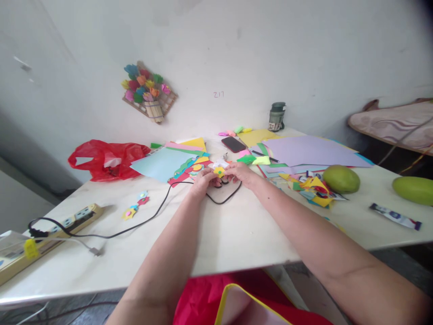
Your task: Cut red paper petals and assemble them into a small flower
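Note:
Over the middle of the white table (233, 234), my left hand (204, 181) and my right hand (241, 174) are close together. Between their fingertips is a small yellow paper flower (219, 172) with a green centre, pinched from both sides. Just below it, small black loops (223, 182) show partly behind the fingers; I cannot tell what they belong to. A black cord (221, 203) curves on the table under the hands. Colourful paper pieces (189, 170) lie beyond my left hand. Soft green and yellow lumps (248, 159) sit beyond my right hand.
Small finished paper flowers (129, 213) lie left, near a power strip (77, 219). A red plastic bag (101, 158) and blue paper (162, 161) are behind. Rightward are a phone (233, 144), purple paper (304, 150), paper scraps (316, 189), green fruit (341, 179) and a tube (395, 215).

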Available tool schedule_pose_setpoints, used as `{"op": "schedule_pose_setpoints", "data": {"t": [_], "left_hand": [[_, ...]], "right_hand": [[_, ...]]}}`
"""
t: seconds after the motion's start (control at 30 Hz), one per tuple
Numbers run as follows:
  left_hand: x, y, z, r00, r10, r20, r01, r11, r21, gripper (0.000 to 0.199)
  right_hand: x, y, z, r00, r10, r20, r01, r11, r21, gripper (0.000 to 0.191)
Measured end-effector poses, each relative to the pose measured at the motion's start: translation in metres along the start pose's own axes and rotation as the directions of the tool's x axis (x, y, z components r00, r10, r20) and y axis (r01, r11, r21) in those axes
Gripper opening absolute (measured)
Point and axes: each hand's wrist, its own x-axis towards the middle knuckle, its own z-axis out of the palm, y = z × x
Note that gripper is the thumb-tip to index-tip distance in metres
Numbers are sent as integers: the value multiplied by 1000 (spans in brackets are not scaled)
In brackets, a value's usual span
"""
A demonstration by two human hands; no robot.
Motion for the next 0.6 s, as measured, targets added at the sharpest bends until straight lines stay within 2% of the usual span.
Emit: {"op": "schedule_pose_setpoints", "data": {"t": [0.2,0.6], "left_hand": [[2,-2,-1,1000,21,13,-21,1000,10,25],[0,-2,-2,999,39,29,-39,999,5,29]], "right_hand": [[-1,0,4,1000,16,-25,-15,1000,26,9],[0,1,4,999,37,9,-37,999,28,9]]}}
